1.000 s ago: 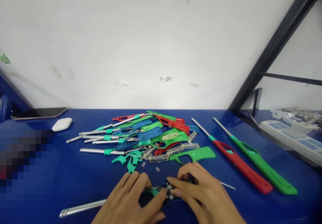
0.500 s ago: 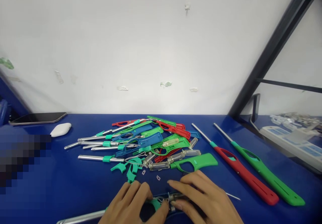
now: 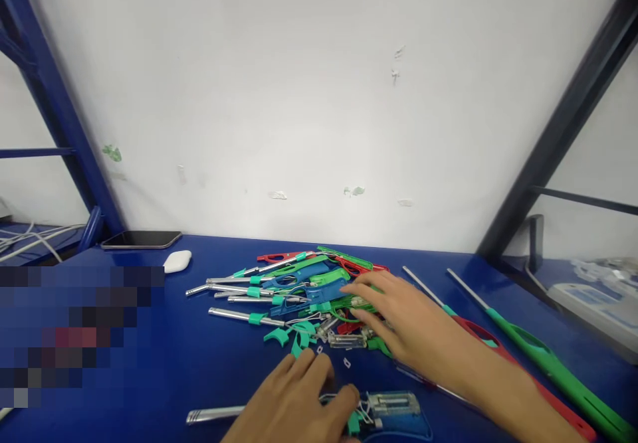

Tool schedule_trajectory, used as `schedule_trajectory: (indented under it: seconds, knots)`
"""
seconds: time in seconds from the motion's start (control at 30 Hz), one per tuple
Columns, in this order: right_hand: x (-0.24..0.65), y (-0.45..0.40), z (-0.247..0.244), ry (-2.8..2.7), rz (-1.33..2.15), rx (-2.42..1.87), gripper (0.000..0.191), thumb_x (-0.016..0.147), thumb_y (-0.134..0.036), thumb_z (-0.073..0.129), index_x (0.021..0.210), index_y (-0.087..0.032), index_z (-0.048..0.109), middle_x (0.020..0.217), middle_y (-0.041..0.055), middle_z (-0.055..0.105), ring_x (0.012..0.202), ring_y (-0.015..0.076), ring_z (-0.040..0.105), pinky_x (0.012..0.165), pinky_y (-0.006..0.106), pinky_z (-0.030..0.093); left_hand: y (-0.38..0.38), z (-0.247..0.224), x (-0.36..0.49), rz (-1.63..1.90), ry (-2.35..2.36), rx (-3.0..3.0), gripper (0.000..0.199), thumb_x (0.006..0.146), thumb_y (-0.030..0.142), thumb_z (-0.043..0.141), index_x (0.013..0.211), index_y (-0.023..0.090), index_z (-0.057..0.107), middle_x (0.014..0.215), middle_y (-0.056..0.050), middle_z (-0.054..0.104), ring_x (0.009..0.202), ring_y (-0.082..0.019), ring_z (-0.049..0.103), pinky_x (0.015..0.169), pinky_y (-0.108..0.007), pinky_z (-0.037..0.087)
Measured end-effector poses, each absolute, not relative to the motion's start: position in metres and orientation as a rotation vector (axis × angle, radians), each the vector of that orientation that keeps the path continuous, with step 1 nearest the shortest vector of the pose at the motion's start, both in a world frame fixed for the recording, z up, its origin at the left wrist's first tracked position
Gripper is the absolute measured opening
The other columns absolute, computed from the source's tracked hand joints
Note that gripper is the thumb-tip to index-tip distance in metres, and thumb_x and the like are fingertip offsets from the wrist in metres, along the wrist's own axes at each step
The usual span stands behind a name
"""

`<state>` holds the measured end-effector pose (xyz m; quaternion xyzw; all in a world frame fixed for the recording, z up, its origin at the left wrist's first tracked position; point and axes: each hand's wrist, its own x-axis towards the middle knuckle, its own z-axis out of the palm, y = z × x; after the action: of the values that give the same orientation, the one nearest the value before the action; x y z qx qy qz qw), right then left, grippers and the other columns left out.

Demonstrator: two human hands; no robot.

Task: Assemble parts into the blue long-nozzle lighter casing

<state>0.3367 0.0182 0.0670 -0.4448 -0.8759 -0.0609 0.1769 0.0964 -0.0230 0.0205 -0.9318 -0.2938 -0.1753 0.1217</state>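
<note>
My left hand [image 3: 294, 403] is closed over a partly assembled gas lighter near the front edge. Its metal tube [image 3: 214, 415] sticks out to the left, and to the right show its blue half shell [image 3: 411, 424], a clear fuel tank [image 3: 393, 403], thin white wires and a teal piece [image 3: 353, 423]. Over the right part of the parts pile reaches my right hand [image 3: 389, 310], fingers apart, nothing visible in them. Beneath and beside it lie blue half shells [image 3: 323, 292], green and red handle parts, metal tubes [image 3: 246, 317], another clear tank [image 3: 347, 341] and teal triggers [image 3: 276, 337].
Two whole lighters, one red [image 3: 473, 329] and one green [image 3: 541, 350], lie on the right, partly behind my forearm. A thin rod [image 3: 451, 395] lies under that forearm. A phone [image 3: 142, 239] and white earbud case [image 3: 178, 261] are at back left. Metal posts flank the table.
My right hand has left the lighter and moved up and forward over the pile. My left hand stays on the lighter. The view has shifted, showing more on the left.
</note>
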Motion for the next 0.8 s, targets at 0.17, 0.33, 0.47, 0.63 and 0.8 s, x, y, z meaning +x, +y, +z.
schedule_trajectory:
  seconds: [0.17, 0.33, 0.47, 0.63, 0.8]
  knots:
    - [0.327, 0.072, 0.067, -2.567, -0.189, -1.174, 0.031, 0.107, -0.032, 0.058, 0.132, -0.019, 0.071, 0.126, 0.0129, 0.074, 0.112, 0.0279, 0.072, 0.095, 0.045, 0.060, -0.013, 0.063, 0.057, -0.763, -0.915, -2.465, 0.035, 0.110, 0.022, 0.035, 0.108, 0.026, 0.070, 0.091, 0.000, 0.076, 0.082, -0.021, 0.074, 0.073, -0.032, 0.061]
    - [0.325, 0.086, 0.047, -2.523, -0.196, -1.147, 0.019, 0.100, -0.026, 0.069, 0.116, -0.020, 0.076, 0.105, 0.0081, 0.077, 0.098, 0.0242, 0.074, 0.082, 0.036, 0.059, 0.002, 0.070, 0.030, -0.778, -1.038, -2.452, 0.036, 0.110, 0.030, 0.037, 0.109, 0.028, 0.073, 0.098, 0.002, 0.080, 0.079, -0.017, 0.078, 0.070, -0.027, 0.062]
    - [0.329, 0.087, 0.044, -2.432, -0.219, -1.124, 0.013, 0.099, -0.017, 0.067, 0.104, -0.021, 0.078, 0.099, 0.0056, 0.076, 0.093, 0.0211, 0.072, 0.077, 0.033, 0.056, 0.011, 0.065, 0.027, -0.729, -1.183, -2.498, 0.035, 0.107, 0.032, 0.042, 0.103, 0.028, 0.076, 0.092, 0.000, 0.080, 0.074, -0.020, 0.077, 0.065, -0.030, 0.063]
    - [0.340, 0.085, 0.057, -2.307, -0.236, -1.095, 0.018, 0.103, -0.020, 0.059, 0.104, -0.021, 0.076, 0.105, 0.0065, 0.076, 0.090, 0.0187, 0.073, 0.075, 0.031, 0.056, 0.015, 0.068, 0.031, -0.789, -1.164, -2.402, 0.043, 0.109, 0.034, 0.035, 0.101, 0.027, 0.077, 0.095, -0.004, 0.079, 0.078, -0.021, 0.079, 0.062, -0.031, 0.063]
    - [0.353, 0.074, 0.079, -2.219, -0.253, -1.064, 0.023, 0.107, -0.027, 0.051, 0.108, -0.023, 0.074, 0.098, 0.0052, 0.080, 0.082, 0.0173, 0.076, 0.070, 0.030, 0.057, 0.019, 0.059, 0.036, -0.962, -1.232, -2.267, 0.037, 0.110, 0.043, 0.040, 0.127, 0.029, 0.070, 0.118, -0.004, 0.077, 0.099, -0.022, 0.079, 0.078, -0.035, 0.066]
